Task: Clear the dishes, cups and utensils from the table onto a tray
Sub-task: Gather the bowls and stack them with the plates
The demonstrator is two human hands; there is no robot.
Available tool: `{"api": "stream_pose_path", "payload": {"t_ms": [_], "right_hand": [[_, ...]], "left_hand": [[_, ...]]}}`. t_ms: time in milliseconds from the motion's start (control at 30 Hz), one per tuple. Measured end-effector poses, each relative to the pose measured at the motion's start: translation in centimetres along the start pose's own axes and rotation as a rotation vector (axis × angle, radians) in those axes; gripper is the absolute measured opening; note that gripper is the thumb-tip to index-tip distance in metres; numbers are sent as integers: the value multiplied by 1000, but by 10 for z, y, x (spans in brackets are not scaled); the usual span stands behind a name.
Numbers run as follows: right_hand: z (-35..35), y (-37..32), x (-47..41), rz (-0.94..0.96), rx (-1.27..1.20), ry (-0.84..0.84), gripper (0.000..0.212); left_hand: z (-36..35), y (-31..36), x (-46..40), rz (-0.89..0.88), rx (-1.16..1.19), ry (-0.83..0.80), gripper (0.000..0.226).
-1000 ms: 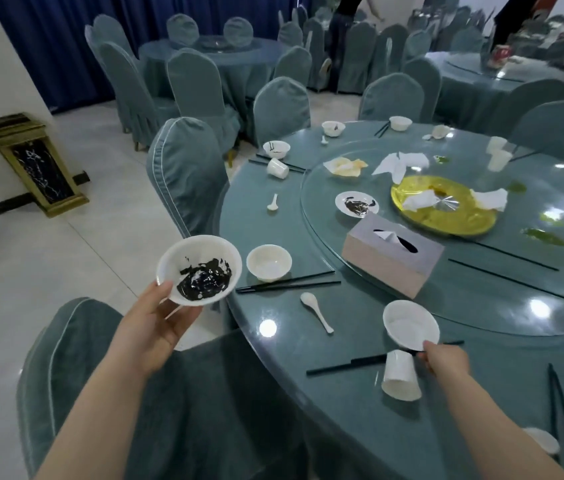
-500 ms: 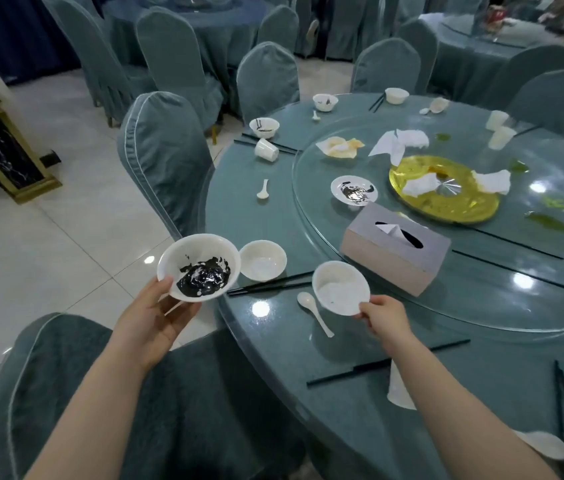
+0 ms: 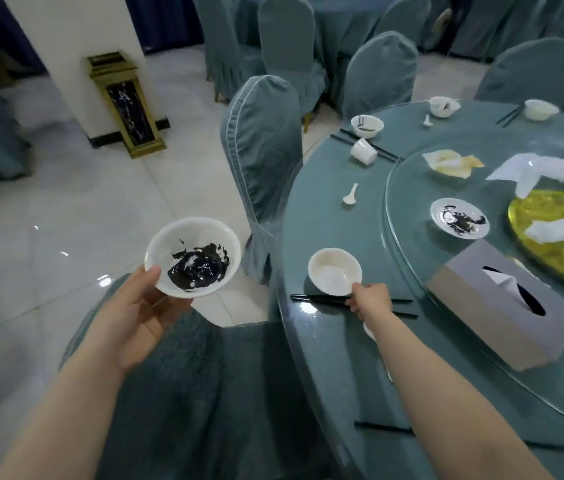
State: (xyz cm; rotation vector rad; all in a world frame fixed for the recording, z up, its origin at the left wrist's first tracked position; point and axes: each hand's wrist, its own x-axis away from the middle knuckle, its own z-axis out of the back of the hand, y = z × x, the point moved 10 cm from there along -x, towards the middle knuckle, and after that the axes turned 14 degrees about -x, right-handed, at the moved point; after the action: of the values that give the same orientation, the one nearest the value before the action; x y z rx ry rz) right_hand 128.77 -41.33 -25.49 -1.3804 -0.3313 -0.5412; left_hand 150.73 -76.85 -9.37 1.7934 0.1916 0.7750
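My left hand (image 3: pixel 138 306) holds a white bowl smeared with black residue (image 3: pixel 193 258) out over the floor, left of the round table (image 3: pixel 329 344). At the table's near edge my right hand (image 3: pixel 370 301) pinches the rim of a small white bowl (image 3: pixel 335 276), which rests on the table. Black chopsticks (image 3: pixel 318 298) lie just in front of that bowl, partly under my hand. A white spoon (image 3: pixel 369 331) peeks out beside my right forearm. No tray is in view.
Farther along the edge lie a spoon (image 3: pixel 350 195), a tipped cup (image 3: pixel 363 152) and a bowl (image 3: pixel 367 125). The glass turntable carries a stained saucer (image 3: pixel 459 218), tissue box (image 3: pixel 505 306), golden plate (image 3: pixel 557 233) and napkins. Covered chairs (image 3: pixel 263 147) ring the table; a bin (image 3: pixel 124 102) stands by the pillar.
My right hand lifted a white bowl from the right and carried it left to where the other small bowl stood; only one bowl shows there now. The view swung left.
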Motion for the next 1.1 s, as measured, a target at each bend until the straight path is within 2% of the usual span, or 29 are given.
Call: {"api": "stream_pose_path", "payload": {"t_ms": [233, 533, 833, 1000, 1100], "right_hand": [[-50, -31, 34, 135, 57, -110, 30], [-163, -91, 205, 318, -70, -445, 20], [-315, -90, 416, 343, -127, -775, 25], [-390, -61, 482, 307, -35, -856, 26], [-423, -60, 501, 356, 85, -864, 27]], "left_hand": [[55, 16, 15, -27, 149, 82, 20], [160, 21, 51, -72, 298, 114, 18], [302, 30, 94, -123, 55, 85, 21], [358, 51, 106, -130, 13, 111, 23], [381, 63, 103, -119, -1, 146, 26]]}}
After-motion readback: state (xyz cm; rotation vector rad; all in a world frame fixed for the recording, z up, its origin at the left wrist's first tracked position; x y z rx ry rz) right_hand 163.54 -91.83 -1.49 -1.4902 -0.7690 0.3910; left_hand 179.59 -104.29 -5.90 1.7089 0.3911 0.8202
